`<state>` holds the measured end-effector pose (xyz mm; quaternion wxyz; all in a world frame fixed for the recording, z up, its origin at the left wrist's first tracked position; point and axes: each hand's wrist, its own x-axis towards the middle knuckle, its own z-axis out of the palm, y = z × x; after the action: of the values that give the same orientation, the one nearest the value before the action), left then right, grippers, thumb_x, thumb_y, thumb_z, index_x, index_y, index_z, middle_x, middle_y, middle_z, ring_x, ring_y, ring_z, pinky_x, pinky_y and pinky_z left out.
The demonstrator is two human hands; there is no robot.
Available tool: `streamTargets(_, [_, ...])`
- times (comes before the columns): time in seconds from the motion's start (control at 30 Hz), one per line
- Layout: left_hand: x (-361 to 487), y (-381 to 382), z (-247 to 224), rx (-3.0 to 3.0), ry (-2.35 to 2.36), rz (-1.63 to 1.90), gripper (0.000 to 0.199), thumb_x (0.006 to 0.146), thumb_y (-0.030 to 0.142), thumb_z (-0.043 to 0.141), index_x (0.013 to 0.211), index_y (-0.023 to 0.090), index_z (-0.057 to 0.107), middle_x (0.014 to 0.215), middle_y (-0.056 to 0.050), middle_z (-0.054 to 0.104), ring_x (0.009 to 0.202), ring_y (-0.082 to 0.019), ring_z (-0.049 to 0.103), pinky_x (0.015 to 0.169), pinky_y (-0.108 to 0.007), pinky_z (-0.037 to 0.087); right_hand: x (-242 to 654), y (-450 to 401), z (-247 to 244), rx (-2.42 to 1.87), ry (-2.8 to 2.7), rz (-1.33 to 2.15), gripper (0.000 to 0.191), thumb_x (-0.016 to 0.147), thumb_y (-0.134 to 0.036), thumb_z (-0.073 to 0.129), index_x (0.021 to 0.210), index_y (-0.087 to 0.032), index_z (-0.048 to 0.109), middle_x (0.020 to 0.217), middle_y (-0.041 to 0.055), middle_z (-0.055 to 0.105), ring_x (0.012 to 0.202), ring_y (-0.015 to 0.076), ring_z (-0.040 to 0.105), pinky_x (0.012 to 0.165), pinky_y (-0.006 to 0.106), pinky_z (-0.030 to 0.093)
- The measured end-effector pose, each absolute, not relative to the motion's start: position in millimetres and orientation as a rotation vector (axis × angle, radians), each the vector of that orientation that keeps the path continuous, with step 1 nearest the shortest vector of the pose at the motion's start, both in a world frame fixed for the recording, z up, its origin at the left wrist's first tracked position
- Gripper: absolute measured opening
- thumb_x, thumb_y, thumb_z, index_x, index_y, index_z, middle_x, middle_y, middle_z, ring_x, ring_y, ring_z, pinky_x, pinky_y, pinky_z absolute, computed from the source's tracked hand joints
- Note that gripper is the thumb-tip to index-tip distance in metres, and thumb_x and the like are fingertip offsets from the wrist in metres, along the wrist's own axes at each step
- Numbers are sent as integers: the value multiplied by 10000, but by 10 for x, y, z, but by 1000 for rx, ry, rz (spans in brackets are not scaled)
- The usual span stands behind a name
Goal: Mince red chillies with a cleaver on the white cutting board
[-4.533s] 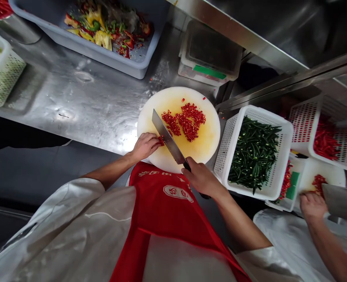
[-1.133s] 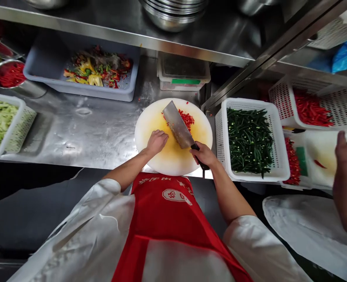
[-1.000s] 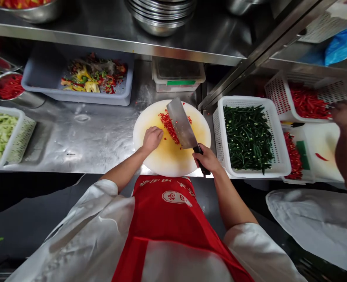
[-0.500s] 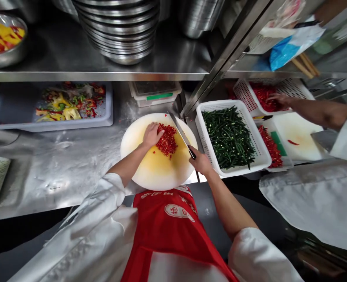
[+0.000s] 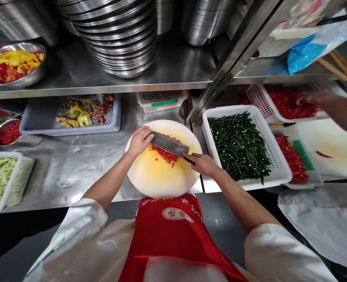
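Note:
My right hand [image 5: 202, 163] grips the dark handle of a cleaver [image 5: 170, 144], whose broad blade lies slanted over chopped red chili [image 5: 165, 155] on a round white cutting board [image 5: 161, 182]. At the blade's far left end is my left hand [image 5: 140, 141], its thumb and fingers closed on the corner of the blade. Part of the chili is hidden under the steel; some shows above and below it.
Right of the board stands a white basket of green chilies [image 5: 238, 147]. A co-worker's hand [image 5: 308, 98] reaches into a basket of red chilies [image 5: 291, 103]. A grey tray of pepper scraps [image 5: 73, 131] is at the left, under a steel shelf [image 5: 173, 84].
The cleaver has turned from upright beside the chili to lying across it. My left hand has left the chili and taken the blade's end. The view has shifted left.

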<state>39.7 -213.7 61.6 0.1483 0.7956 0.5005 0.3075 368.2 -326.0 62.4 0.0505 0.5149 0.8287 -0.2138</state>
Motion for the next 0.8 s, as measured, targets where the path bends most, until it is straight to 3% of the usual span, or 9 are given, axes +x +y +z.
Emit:
streamTargets(0.1, [694,-2057,821,2541,1087,329,574,880,553,628,1329,198,597,1464,-123,524,1377,-287,464,1194,-460,322,3642,-3372,778,1479,2538,-567,646,902,-204,492,1537,-298,427,1237,70,679,972,236,683,749,301,483])
streamTargets(0.2, [1002,-1968,844,2632,855,-52,701,875,619,590,1437,206,519,1573,-125,398,1475,-320,326,1248,-493,176,3568,-3527,948,1442,2563,-537,640,913,-178,472,1538,-306,421,1165,68,695,956,225,682,682,282,454])
streamTargets(0.3, [1107,-1757,718,2667,826,-172,655,936,621,471,1444,209,515,1595,-117,367,1503,-314,275,1255,-500,128,3553,-3754,1057,1452,2565,-568,634,919,-170,461,1536,-306,424,1108,78,705,914,220,684,647,276,428])
streamTargets(0.43, [930,-1361,471,2613,1104,-130,632,981,559,387,1457,157,491,1599,-148,348,1496,-312,294,1240,-501,190,3655,-4248,1025,1680,2527,-790,604,888,-190,506,1488,-258,496,1092,104,716,896,228,683,713,281,455])
streamTargets(0.57, [667,-1336,237,2545,1269,42,616,992,514,356,1448,123,491,1597,-149,352,1504,-289,282,1249,-476,197,3676,-4906,750,2147,2408,-1515,546,813,-201,558,1358,-192,587,1173,115,708,961,243,677,839,326,500])
streamTargets(0.63, [600,-1514,146,2579,1201,128,606,990,520,358,1428,132,514,1580,-132,389,1506,-280,280,1260,-476,176,3590,-5204,533,2456,2048,-2102,474,777,-215,561,1248,-193,614,999,68,727,791,208,677,711,309,524])
streamTargets(0.7, [593,-1757,80,2609,1103,203,613,987,538,366,1430,140,512,1550,-124,437,1493,-273,305,1263,-467,188,3457,-5426,300,2668,1439,-2674,362,746,-251,553,1101,-206,610,781,8,673,554,157,595,512,270,469])
streamTargets(0.8, [666,-2130,17,2610,1045,305,638,968,568,420,1439,145,502,1496,-133,495,1440,-277,380,1244,-456,258,3250,-5575,13,2651,705,-3202,293,682,-303,566,962,-222,547,691,-23,621,412,122,494,380,245,377])
